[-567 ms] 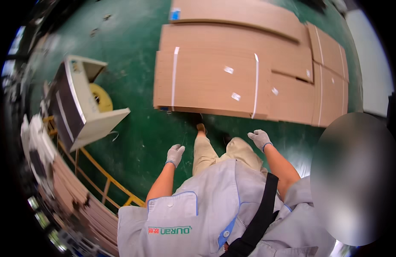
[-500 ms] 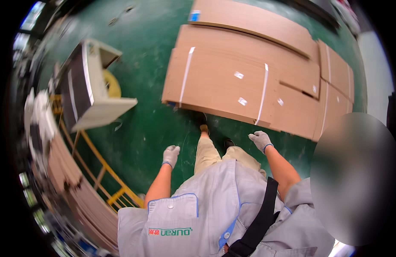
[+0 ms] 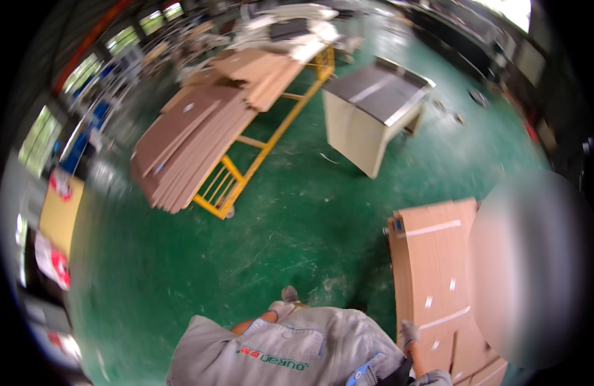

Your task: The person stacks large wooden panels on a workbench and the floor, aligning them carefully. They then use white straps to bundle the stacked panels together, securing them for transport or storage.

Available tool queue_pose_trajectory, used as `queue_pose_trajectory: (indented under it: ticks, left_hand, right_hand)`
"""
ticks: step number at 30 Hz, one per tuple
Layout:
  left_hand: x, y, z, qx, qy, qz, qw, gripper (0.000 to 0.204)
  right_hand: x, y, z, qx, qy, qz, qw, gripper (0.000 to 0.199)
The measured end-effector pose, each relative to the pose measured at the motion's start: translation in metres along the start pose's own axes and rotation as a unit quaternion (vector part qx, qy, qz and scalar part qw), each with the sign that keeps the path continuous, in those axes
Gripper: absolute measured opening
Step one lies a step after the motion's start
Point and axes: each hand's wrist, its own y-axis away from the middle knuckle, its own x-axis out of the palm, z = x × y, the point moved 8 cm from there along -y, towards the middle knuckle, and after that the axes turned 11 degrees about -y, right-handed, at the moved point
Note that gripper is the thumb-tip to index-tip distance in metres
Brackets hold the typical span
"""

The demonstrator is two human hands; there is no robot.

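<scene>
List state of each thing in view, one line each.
Left hand in grey glove: empty, low by the body.
Right hand in grey glove: at edge of the flat taped brown cardboard packs, contact unclear.
Flat taped brown cardboard packs: lying stacked on green floor.
Yellow steel cart: loaded with brown boards.
Pale cabinet: upright.

A factory workshop: a green painted floor (image 3: 290, 219) is lying under stacked cardboard sheets (image 3: 194, 138) (on a yellow trolley (image 3: 245, 174)).

cardboard stack (image 3: 432, 270) now off to the right
</scene>
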Motion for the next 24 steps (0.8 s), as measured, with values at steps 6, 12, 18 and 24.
queue_pose_trajectory:
  ticks: [6,12,18,24]
  left_hand:
    - [0.008,0.001,0.19,0.046,-0.013,-0.096,0.994,0.066]
    - [-0.074,0.007,0.345,-0.088,0.001,-0.145,0.985,0.05]
    - [-0.325,0.04,0.513,-0.099,0.35,-0.53,0.766,0.02]
    - [-0.391,0.052,0.555,-0.05,0.245,-0.583,0.773,0.019]
  right_hand:
    - [0.252,0.018,0.145,-0.183,0.215,0.177,0.943,0.03]
    - [0.428,0.064,0.239,-0.088,-0.064,0.194,0.975,0.03]
    - [0.572,0.01,0.237,-0.076,0.369,0.28,0.883,0.045]
    - [0.813,0.084,0.315,-0.202,0.35,0.345,0.847,0.036]
